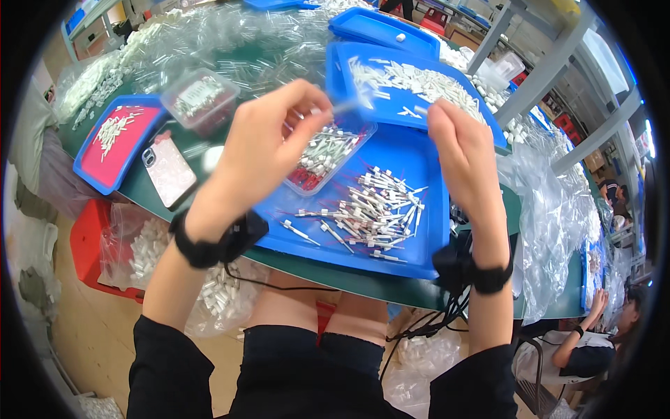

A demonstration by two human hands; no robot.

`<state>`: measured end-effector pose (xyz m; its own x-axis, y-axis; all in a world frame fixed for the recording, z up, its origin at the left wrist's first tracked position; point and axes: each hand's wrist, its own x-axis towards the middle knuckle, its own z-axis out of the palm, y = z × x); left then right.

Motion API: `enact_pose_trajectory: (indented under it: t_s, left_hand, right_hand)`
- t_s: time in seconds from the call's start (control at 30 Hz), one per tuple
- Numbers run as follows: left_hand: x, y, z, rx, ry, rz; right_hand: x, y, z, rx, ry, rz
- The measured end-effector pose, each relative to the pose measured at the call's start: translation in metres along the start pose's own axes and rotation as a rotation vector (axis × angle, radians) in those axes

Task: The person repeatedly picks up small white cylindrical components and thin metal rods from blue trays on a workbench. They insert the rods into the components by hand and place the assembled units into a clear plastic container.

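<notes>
My left hand (269, 143) is closed, thumb against fingers, on a thin, pale, see-through tube (349, 106) smeared by motion. Across from it my right hand (460, 150) pinches a small white piece (421, 109) whose tip shows past the fingers; the rest is hidden. Both hands are raised over a near blue tray (412, 150). In that tray lies a heap of white connector-like parts with thin red wires (377, 213). A clear plastic box (324, 157) of similar parts sits at its left, partly behind my left hand.
A farther blue tray (387, 80) holds many small white pieces. Leftward are a phone (169, 171), a lidded clear box (200, 98) and a blue-rimmed pink tray (105, 153). Clear tubes (258, 42) cover the table's back. Grey posts (537, 77) and a seated person (579, 349) are at right.
</notes>
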<state>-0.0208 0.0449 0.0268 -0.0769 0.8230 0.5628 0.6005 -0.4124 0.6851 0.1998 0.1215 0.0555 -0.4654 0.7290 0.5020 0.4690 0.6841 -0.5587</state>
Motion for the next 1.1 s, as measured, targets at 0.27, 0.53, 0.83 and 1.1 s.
enact_pose_trajectory:
  t_s: [0.27, 0.53, 0.83, 1.1]
  left_hand:
    - [-0.06, 0.046, 0.026, -0.259, -0.014, 0.152]
    - [-0.066, 0.049, 0.034, -0.214, -0.015, 0.18]
    - [-0.068, 0.049, 0.043, -0.169, -0.023, 0.227]
    - [-0.074, 0.05, 0.057, -0.136, 0.02, 0.273]
  right_hand:
    - [-0.093, -0.022, -0.005, 0.766, -0.056, 0.134]
    - [-0.114, -0.011, -0.018, 0.783, -0.025, 0.176]
    - [-0.117, -0.015, -0.031, 0.523, -0.062, 0.172]
    - [-0.107, -0.021, -0.018, 0.016, -0.025, -0.186]
